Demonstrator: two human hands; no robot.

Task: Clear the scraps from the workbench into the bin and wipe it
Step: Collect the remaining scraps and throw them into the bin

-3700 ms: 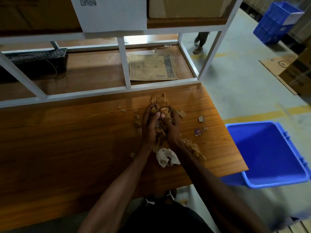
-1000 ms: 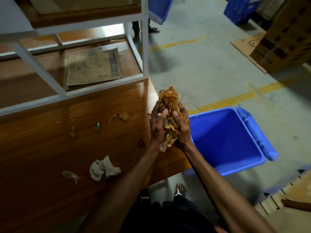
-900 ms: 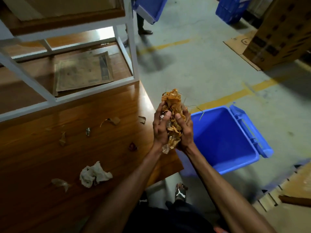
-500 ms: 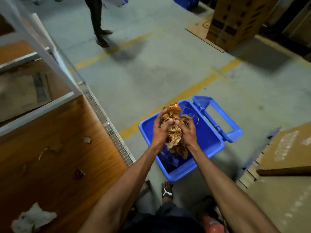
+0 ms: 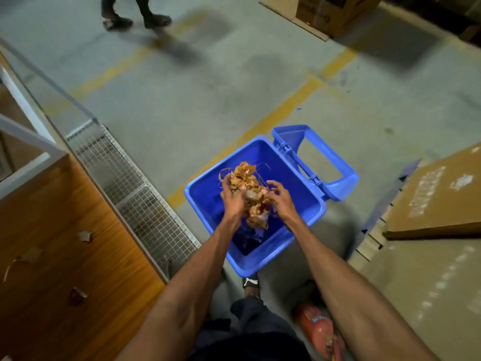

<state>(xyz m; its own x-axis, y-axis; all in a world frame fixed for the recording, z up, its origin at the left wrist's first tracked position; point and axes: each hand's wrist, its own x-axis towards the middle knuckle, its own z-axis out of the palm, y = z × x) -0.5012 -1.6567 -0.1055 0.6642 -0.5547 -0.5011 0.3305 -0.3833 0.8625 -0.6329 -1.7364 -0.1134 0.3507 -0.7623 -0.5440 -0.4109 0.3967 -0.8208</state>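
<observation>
Left hand: the left hand (image 5: pixel 232 203) was cupped against the near-left side of the bundle, fingers curled loosely into it.
Right hand: the right hand (image 5: pixel 279 201) had its fingers spread and lifted, touching the bundle at most along its right edge; from this view it looked like a letting-go, not a hold.
Scrap bundle: the wad of brown scraps (image 5: pixel 250 194) hung between the two hands, directly over the open mouth of the bin, not yet inside it.
Handling: it was judged very light, soft and loose, crinkly tape and paper tangled with thin strands; pieces would likely shed unless it was cupped from both sides or from below.
Texture and shape: glossy amber strips, crumpled, irregular, a pale greyish lump near the middle.
Bin: the blue bin (image 5: pixel 309 201) was smooth moulded plastic, rectangular, standing on the concrete floor, its hinged lid (image 5: pixel 328 162) thrown open behind.
Workbench: the workbench (image 5: pixel 52 295) showed warm wood grain, with a wire-mesh panel (image 5: pixel 135 194) along its end.
Left on the bench: several small scraps (image 5: pixel 84 235) lay there, flat torn bits plus one darker piece.
Progress: by judgement, the main load was at the drop; stragglers and wiping remained.
</observation>
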